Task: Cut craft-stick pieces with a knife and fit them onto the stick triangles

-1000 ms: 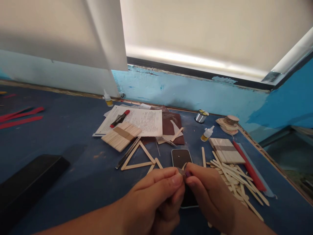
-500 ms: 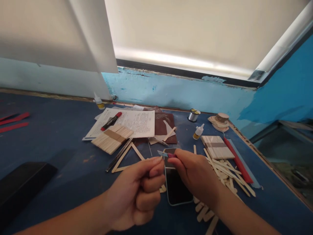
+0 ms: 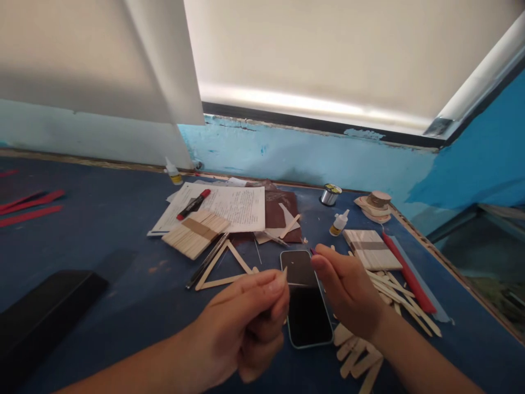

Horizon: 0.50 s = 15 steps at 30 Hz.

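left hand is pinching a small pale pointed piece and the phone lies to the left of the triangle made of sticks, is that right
Not quite: the head view shows the phone to the right of the triangle made of sticks. The left hand is indeed pinching a small pale pointed piece.

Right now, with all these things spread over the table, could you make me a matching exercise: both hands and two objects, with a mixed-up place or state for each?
Things:
1. left hand
2. right hand
3. marker
4. metallic spool

Places or states:
A. lying on the printed sheets
B. holding a purple object, mostly hidden
C. near the blue wall
D. pinching a pale, pointed piece

Right pairs: 1-D, 2-B, 3-A, 4-C
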Available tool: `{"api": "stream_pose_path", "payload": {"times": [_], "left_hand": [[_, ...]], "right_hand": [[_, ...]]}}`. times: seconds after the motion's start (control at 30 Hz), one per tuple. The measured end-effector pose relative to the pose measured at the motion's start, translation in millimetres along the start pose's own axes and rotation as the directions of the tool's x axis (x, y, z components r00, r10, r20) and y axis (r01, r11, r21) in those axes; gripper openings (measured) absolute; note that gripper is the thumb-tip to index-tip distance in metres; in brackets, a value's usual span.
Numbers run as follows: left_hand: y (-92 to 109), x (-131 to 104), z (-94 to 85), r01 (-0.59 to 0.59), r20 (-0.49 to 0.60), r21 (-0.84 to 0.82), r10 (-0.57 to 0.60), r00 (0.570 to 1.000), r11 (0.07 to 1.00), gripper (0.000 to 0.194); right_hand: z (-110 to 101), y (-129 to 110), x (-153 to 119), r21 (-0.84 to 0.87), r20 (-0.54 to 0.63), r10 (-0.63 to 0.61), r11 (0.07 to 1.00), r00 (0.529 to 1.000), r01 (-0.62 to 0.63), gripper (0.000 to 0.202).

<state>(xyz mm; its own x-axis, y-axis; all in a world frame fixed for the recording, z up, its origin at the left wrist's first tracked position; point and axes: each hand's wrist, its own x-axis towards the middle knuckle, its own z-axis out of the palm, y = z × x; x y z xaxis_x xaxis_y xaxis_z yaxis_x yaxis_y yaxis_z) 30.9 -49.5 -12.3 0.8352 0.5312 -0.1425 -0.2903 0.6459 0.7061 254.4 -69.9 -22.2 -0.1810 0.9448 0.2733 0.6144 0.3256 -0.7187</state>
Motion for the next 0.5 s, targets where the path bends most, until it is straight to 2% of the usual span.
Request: {"api": "stream_pose_path", "payload": {"times": [0.1, 0.2, 0.37, 0.5], "left_hand": [[-6, 1, -0.6, -0.022, -0.048, 0.085, 0.026, 0.998, 0.996, 0.033], [-7, 2, -0.7, -0.035, -0.067, 0.141, 0.045, 0.997, 0.989, 0.030], [-7, 3, 0.1, -0.032, -0.046, 0.143, 0.039, 0.998, 0.989, 0.030], [-9, 1, 1.9, -0.029, -0.037, 0.064, 0.031, 0.999, 0.998, 0.036]], "right_hand": [[3, -7, -5, 0.065, 0.112, -0.037, 0.997, 0.993, 0.030, 0.039], [5, -14, -10, 0.051, 0.176, -0.058, 0.997, 0.983, 0.050, 0.036], [8, -18, -10, 0.055, 0.214, -0.054, 0.998, 0.975, 0.043, 0.037], [10, -14, -9, 0.048, 0.207, -0.067, 0.997, 0.976, 0.058, 0.037]]}}
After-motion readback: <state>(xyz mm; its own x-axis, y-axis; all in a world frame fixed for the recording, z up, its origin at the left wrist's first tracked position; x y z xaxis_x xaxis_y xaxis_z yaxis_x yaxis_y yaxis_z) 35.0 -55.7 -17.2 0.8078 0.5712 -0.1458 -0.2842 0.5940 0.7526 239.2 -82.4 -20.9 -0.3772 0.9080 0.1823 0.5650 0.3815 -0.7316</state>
